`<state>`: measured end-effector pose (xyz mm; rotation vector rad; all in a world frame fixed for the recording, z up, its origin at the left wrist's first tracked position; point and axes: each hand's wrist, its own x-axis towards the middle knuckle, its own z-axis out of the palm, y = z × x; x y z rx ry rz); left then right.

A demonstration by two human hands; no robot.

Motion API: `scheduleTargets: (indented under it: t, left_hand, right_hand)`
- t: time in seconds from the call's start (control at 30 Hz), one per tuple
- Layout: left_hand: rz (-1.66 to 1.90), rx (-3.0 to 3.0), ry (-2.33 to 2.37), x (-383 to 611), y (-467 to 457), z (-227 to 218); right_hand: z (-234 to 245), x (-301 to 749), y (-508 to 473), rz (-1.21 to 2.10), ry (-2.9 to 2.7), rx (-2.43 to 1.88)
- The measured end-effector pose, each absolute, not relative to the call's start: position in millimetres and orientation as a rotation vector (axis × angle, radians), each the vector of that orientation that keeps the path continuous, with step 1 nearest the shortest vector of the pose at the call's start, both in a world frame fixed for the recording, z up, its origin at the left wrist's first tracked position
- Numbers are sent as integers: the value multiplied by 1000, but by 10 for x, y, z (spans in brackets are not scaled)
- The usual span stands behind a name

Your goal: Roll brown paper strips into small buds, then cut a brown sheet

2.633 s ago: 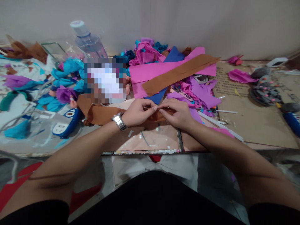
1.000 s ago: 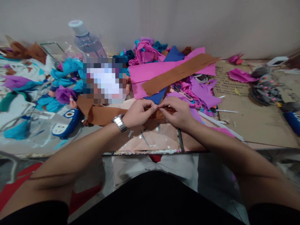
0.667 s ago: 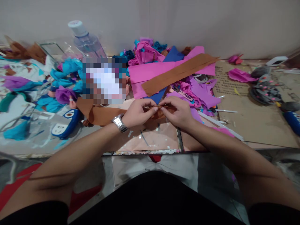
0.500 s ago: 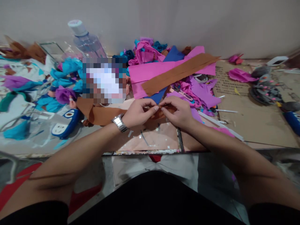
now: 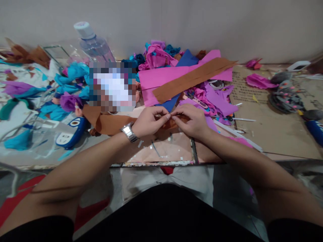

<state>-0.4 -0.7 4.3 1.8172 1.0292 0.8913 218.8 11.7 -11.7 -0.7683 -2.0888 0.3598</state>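
Observation:
A piece of brown crepe paper (image 5: 172, 124) is pinched between my two hands over the near part of the table. My left hand (image 5: 149, 123), with a metal watch on its wrist, grips the paper between thumb and fingers. From the other side my right hand (image 5: 193, 121) pinches it as well, and the two thumb tips almost touch. Part of the paper is hidden behind the fingers. A longer stretch of brown paper (image 5: 114, 123) lies left of my left hand; I cannot tell whether it joins the held piece.
Pink paper sheets (image 5: 161, 74) and a brown strip (image 5: 193, 80) lie beyond my hands. A clear bottle (image 5: 97, 48) stands at the back left, near blue and purple paper flowers (image 5: 70, 101). A blue case (image 5: 73, 132) is at left; cardboard (image 5: 264, 127) covers the right side.
My thumbs and fingertips have drawn very slightly closer together on the brown crepe paper. Everything else stays where it was.

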Motion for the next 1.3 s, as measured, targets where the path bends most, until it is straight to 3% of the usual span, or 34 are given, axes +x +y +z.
scheduleTargets:
  t: [0.73,1.3]
  left_hand:
    - [888,1859,1036,-15,8,15]
    - [933,2258,1067,-28,8,24]
  right_hand:
    - [-111,2181,123,323,-2132,-794]
    - [-130,2152,111,536,-2077,-792]
